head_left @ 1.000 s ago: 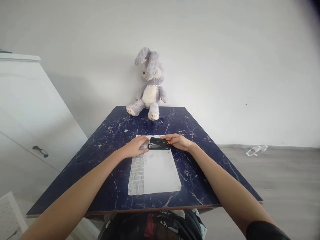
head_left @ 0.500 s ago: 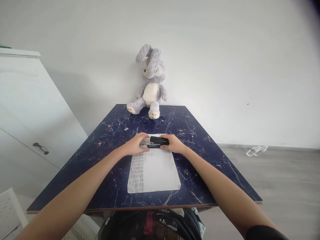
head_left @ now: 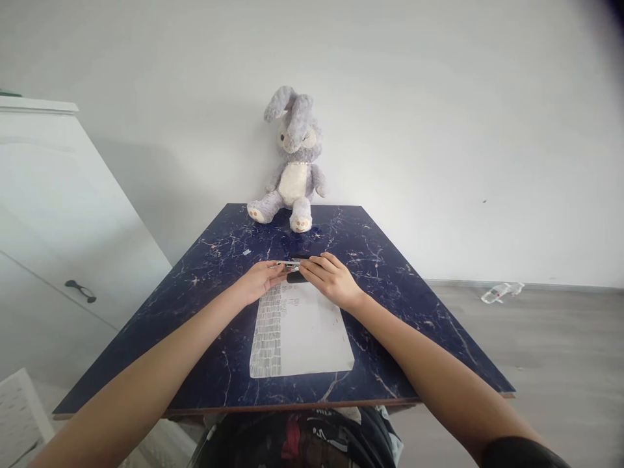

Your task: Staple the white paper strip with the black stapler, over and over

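A black stapler [head_left: 295, 277] is held between both hands over the top end of a white sheet of paper [head_left: 314, 344], with its metal part showing between two dark parts. My right hand [head_left: 337, 281] wraps over the stapler's right end and hides much of it. At the other end, the fingers of my left hand [head_left: 258, 281] pinch around the metal part. Handwriting and a hatched strip run down the left side of the sheet, which lies flat on the dark blue marbled table [head_left: 214, 357].
A grey plush rabbit [head_left: 295, 179] sits at the table's back edge against the wall. A small pale scrap [head_left: 246, 252] lies left of it on the tabletop. A white cabinet [head_left: 58, 195] stands at left. A clear plastic item [head_left: 502, 292] lies on the floor at right.
The stapler has been turned over in the hands, showing its metal part. My right hand has shifted left over it, its back now facing up. The paper and rabbit have stayed put.
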Motion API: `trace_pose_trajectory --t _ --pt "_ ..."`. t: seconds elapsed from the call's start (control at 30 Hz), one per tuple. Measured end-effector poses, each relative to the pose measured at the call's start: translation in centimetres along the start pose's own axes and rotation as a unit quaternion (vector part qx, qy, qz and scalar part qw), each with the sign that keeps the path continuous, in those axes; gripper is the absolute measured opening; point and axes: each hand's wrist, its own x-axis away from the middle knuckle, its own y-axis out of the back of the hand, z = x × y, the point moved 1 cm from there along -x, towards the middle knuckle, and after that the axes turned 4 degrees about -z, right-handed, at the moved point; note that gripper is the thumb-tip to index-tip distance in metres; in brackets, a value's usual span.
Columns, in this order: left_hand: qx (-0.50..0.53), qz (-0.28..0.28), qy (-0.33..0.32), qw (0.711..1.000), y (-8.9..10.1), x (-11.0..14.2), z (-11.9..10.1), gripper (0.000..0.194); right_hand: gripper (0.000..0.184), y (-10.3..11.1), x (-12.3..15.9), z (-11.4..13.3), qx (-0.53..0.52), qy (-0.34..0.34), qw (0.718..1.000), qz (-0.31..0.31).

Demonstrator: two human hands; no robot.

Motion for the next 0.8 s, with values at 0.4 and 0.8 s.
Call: trace_pose_trajectory --t 0.4,0.8 --pt "-0.254 -0.255 -0.359 0.861 0.5 1.7 -2.9 0.032 0.022 -1.9 0.3 -1.0 -0.247 -0.374 0.893 0.045" --pt "-0.385 -0.055 -0.454 0.801 -2.7 4.4 -1.1 0.025 0.042 0.5 -0.7 1.2 -0.091 -0.002 0.994 -0.065"
